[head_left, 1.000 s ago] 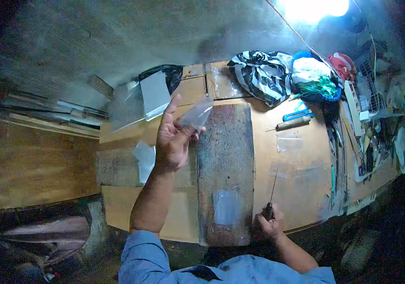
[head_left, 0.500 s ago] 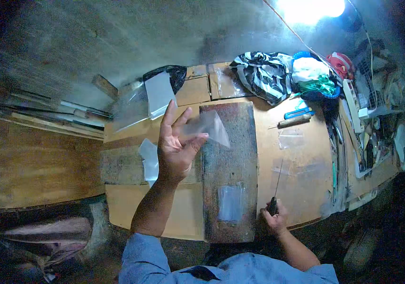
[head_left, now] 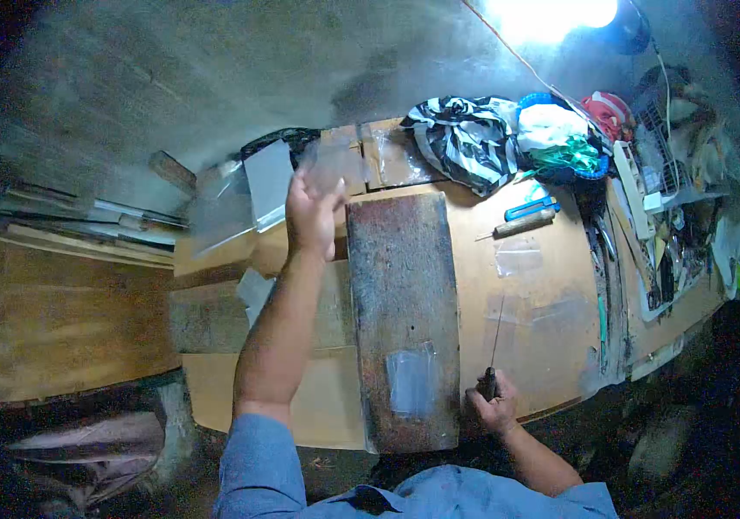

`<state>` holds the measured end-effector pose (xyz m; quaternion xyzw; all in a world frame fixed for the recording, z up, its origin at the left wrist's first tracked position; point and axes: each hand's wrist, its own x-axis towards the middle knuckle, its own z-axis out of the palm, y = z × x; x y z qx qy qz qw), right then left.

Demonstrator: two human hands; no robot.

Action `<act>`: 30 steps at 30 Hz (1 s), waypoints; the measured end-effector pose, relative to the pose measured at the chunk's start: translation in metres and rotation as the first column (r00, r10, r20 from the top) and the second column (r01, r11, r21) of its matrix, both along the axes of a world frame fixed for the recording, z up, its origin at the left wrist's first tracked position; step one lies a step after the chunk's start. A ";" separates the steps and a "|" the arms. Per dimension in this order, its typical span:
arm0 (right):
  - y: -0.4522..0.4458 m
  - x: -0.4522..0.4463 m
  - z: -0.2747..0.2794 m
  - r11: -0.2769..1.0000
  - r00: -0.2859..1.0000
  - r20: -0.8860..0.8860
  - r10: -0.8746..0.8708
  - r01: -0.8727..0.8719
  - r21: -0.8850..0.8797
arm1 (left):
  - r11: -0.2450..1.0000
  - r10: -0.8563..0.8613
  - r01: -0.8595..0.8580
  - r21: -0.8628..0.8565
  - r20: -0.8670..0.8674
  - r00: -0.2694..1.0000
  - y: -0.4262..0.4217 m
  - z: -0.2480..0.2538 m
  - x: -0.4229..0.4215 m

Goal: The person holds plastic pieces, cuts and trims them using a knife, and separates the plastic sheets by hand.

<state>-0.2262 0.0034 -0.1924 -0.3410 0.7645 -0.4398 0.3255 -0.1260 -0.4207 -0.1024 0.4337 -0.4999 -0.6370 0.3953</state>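
My left hand point(head_left: 312, 214) is raised over the far left part of the table, its fingers closed on a clear plastic sheet point(head_left: 335, 164) blurred by motion. In my right hand point(head_left: 496, 408), near the front edge, is a black-handled tool with a long thin blade point(head_left: 497, 333), pointing away from me. Between the hands lies a worn dark board point(head_left: 400, 268) with a small stack of clear plastic sheets point(head_left: 411, 382) on its near end. Another clear sheet point(head_left: 253, 292) shows partly behind my left forearm. A white sheet stack point(head_left: 271, 183) rests left of my left hand.
On the right side lie a wooden-handled awl point(head_left: 523, 224), a blue-handled tool point(head_left: 532, 208) and a small clear plastic piece point(head_left: 519, 257). A black-and-white striped bag point(head_left: 463, 143) stands at the back. A tool-filled tray point(head_left: 668, 277) sits at far right.
My left hand has moved away from me, carrying the plastic sheet from above the dark board toward the back of the table. My right hand keeps its hold on the tool. The view has shifted slightly.
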 end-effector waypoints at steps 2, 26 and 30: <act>-0.005 -0.001 0.009 1.000 1.000 -0.022 0.003 -0.003 0.013 | 0.978 0.030 -0.070 -0.197 -0.196 0.980 -0.020 -0.008 -0.012; -0.008 -0.006 0.019 0.995 0.998 -0.035 0.057 -0.060 -0.084 | 0.943 0.018 0.086 -0.322 0.306 0.952 0.048 -0.069 0.041; -0.005 -0.007 0.013 0.990 0.994 -0.065 0.093 -0.099 -0.101 | 0.956 0.009 0.062 -0.286 0.241 0.971 0.044 -0.064 0.049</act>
